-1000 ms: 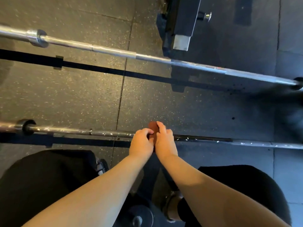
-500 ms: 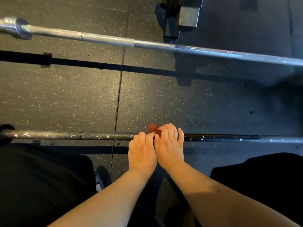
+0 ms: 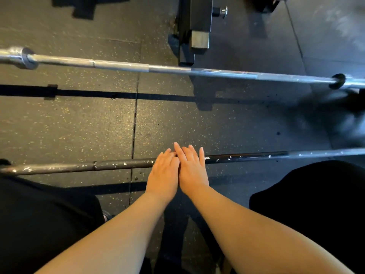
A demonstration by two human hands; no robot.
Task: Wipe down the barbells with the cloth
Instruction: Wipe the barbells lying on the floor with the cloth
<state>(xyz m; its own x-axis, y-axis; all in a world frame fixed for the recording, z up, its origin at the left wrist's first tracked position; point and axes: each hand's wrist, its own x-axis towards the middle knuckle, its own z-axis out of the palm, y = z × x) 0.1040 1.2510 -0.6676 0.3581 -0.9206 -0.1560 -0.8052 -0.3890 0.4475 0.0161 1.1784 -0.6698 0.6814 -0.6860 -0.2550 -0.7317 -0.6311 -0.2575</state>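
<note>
Pressed side by side, palms down, over the dark barbell (image 3: pixel 118 164): left hand (image 3: pixel 164 173) and right hand (image 3: pixel 192 169), fingers straight and relaxed.

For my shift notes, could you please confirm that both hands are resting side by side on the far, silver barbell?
Not quite: it is the wrong bar. The head view shows the left hand and right hand resting side by side on the near, dark barbell. The silver barbell lies farther off, with no hand on it.
</note>
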